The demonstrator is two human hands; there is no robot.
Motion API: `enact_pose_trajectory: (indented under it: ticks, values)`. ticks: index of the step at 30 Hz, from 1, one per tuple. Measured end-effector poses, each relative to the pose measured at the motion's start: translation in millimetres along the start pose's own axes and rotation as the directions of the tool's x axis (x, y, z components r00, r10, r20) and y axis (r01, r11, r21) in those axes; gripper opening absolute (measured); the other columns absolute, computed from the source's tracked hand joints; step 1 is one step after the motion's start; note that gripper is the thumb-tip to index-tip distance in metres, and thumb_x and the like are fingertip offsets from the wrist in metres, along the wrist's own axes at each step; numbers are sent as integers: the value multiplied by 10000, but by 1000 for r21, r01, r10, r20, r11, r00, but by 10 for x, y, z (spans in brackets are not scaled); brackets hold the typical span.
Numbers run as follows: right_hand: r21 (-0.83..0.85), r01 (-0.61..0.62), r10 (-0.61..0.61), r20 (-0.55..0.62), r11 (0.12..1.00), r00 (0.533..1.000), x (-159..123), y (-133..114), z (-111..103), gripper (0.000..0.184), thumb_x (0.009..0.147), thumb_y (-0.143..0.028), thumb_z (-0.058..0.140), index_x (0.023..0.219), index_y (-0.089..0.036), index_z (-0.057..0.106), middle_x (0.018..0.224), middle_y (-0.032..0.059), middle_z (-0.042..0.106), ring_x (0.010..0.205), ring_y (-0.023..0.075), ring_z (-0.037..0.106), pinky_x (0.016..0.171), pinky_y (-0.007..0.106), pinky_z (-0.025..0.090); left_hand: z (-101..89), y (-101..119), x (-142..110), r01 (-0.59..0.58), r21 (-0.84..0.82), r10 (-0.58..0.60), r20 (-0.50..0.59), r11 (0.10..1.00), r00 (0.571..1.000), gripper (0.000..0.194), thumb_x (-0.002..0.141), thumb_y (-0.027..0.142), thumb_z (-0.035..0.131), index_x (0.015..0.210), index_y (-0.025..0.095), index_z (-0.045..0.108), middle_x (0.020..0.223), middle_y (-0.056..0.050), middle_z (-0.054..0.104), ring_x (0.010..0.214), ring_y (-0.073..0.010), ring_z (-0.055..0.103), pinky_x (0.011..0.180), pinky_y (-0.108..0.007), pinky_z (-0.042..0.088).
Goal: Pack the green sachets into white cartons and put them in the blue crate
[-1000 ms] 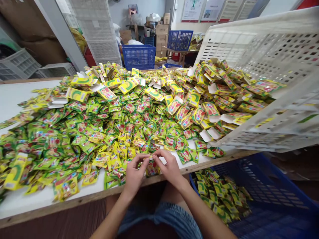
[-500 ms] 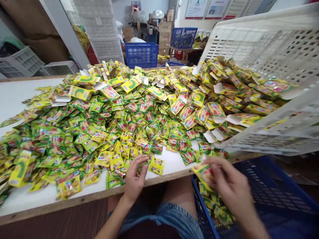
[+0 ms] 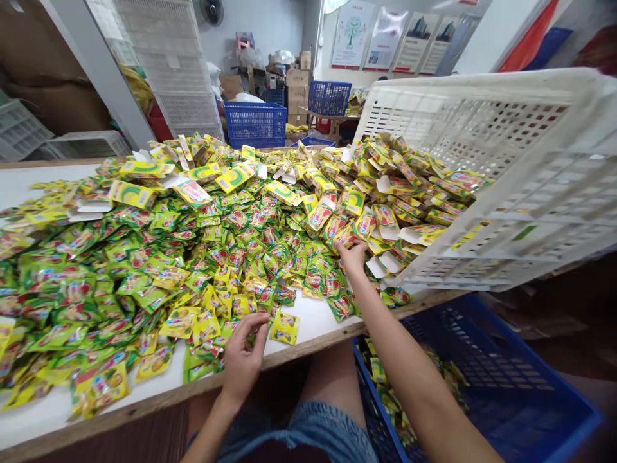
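My left hand [image 3: 247, 354] hovers over the table's front edge, fingers loosely curled and thumb a little apart, with nothing seen in it. Just right of its fingertips lies a yellow sachet [image 3: 284, 328] on the white tabletop. My right hand [image 3: 353, 256] reaches to the foot of a heap of small yellow-and-green boxes [image 3: 385, 222], its fingers around the end of one small box [image 3: 336, 230]. Part of that grip is hidden by the hand. Green fruit-print sachets [image 3: 144, 257] spread in a thick pile across the table.
A white perforated crate [image 3: 463, 96] lies tipped on its side at the right, boxes spilling from its mouth. Below the table edge stands a blue crate [image 3: 530, 392] with small boxes inside. Another blue crate [image 3: 255, 122] and stacked white crates [image 3: 168, 64] are behind the table.
My right hand has moved from above the blue crate up to the heap of boxes; the box it held is gone from it. My left hand stays near the yellow sachet. The view has shifted right.
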State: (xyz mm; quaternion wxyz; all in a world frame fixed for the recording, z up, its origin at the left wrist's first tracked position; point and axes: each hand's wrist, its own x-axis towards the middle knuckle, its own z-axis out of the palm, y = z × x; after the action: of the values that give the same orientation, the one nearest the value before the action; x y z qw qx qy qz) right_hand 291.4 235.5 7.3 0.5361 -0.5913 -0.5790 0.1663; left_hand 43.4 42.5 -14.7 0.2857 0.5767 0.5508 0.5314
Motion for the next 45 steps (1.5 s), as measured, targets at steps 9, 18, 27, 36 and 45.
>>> enact_pose_trajectory:
  ticks: [9,18,27,36,45]
  values:
    - [190,-180,134,234,965,963,-996,-693,87,328,816,-240,598,1100,-172,447,920,47,641,701,136,597,638,250,495,-11,-21,13,174,-373,-170,44,911,984,423,810,347,595,1194,189,519,1129,-111,648,1040,-247,615,903,-380,480]
    - [-90,128,-84,386,988,919,-1190,-569,-232,81,821,-187,533,876,-197,592,909,63,619,872,217,545,804,362,413,-71,-84,36,298,-389,-260,149,872,954,289,783,308,638,1010,134,681,981,-102,731,978,-263,650,915,-375,468]
    - [-206,101,38,580,973,813,-1615,-560,171,214,646,-246,719,786,-186,570,865,64,578,866,237,505,765,348,393,-39,-171,28,305,-511,-338,29,803,941,357,747,309,685,1045,115,657,969,-114,727,903,-244,678,850,-348,505]
    - [15,-210,181,452,978,874,-955,20,-456,322,764,-411,537,979,-173,554,765,17,593,619,145,519,569,256,406,-17,-163,47,302,-531,-355,3,792,935,430,701,362,712,1051,122,644,921,-100,737,883,-254,685,833,-362,522]
    - [-43,-194,194,416,980,888,-766,206,-618,358,725,-469,585,902,-161,632,592,-38,458,530,116,400,507,231,315,-29,-248,33,326,-499,-350,49,803,936,371,694,322,730,994,110,677,891,-102,743,908,-259,678,882,-370,497]
